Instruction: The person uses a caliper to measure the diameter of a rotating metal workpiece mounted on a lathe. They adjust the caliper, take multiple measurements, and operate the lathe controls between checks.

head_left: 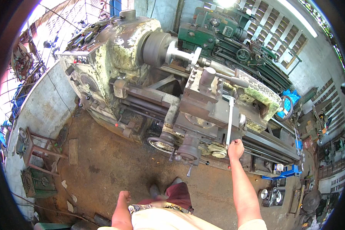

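My right hand (235, 149) is closed at the front of a large worn lathe (119, 46), beside the lower end of a long pale metal bar (230, 120). What its fingers hold, if anything, is hidden. The bar slants up across the carriage (203, 103), right of the tool post (207, 76). Between the round chuck (156, 49) and the tailstock (262, 96) sits a bright metal workpiece (182, 56) with an upright web. Low on the left, my left hand (124, 196) hangs by my body, fingers curled, touching no part of the machine.
A handwheel (161, 145) and levers jut from the lathe's front. Behind stands a green lathe (197, 34). On the floor at left are a metal frame stand (44, 151) and a green box (38, 184). A blue stand (287, 172) is at right.
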`<state>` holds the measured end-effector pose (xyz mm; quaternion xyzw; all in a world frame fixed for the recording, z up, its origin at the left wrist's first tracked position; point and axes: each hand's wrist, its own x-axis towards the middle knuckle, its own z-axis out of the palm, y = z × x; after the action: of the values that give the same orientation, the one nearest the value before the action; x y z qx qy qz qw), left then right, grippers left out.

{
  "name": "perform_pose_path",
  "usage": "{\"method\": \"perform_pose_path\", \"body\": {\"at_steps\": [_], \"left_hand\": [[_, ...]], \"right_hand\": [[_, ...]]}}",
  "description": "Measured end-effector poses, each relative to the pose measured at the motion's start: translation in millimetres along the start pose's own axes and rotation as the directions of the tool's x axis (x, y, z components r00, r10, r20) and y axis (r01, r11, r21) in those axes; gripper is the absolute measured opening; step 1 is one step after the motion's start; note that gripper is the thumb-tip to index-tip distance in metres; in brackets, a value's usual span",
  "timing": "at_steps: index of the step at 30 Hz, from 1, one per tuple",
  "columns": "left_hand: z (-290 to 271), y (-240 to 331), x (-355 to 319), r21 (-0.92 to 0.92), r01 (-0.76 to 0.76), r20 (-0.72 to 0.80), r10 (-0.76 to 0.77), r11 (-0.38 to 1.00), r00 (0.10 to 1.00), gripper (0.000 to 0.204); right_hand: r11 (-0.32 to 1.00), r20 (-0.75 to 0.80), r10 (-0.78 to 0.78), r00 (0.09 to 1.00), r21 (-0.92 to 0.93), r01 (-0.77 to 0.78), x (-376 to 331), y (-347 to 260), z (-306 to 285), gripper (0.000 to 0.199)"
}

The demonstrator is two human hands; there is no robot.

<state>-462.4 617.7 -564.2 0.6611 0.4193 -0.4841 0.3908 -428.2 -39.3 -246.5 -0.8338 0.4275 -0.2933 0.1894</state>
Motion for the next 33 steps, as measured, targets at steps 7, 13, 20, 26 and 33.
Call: {"method": "perform_pose_path", "body": {"at_steps": [7,13,20,26,33], "left_hand": [[1,-2,-3,-0.068,-0.052,-0.032,0.05,0.996,0.998,0.017],[0,-2,0,-0.028,0.004,-0.02,-0.005,1.0,1.0,0.017],[-3,-5,8,-0.038,0.004,0.05,-0.002,0.999,0.999,0.018],[0,-4,-1,-0.008,-0.03,-0.046,0.029,1.0,0.999,0.022],[3,1,-23,-0.082,-0.05,-0.05,0.046,0.995,0.998,0.021]], "right_hand": [[1.0,-0.004,-0.015,1.0,0.016,0.015,-1,0,-1,0.014],[1.0,0.0,0.002,1.0,0.011,-0.002,-2,-4,-4,0.014],[1.0,0.001,0.014,1.0,0.018,-0.014,-1,-3,-2,0.014],[1.0,0.011,0.023,1.0,0.009,-0.023,-1,-1,-1,0.015],[0.999,0.005,0.033,0.999,-0.004,-0.033,0,0,1,0.014]]}}
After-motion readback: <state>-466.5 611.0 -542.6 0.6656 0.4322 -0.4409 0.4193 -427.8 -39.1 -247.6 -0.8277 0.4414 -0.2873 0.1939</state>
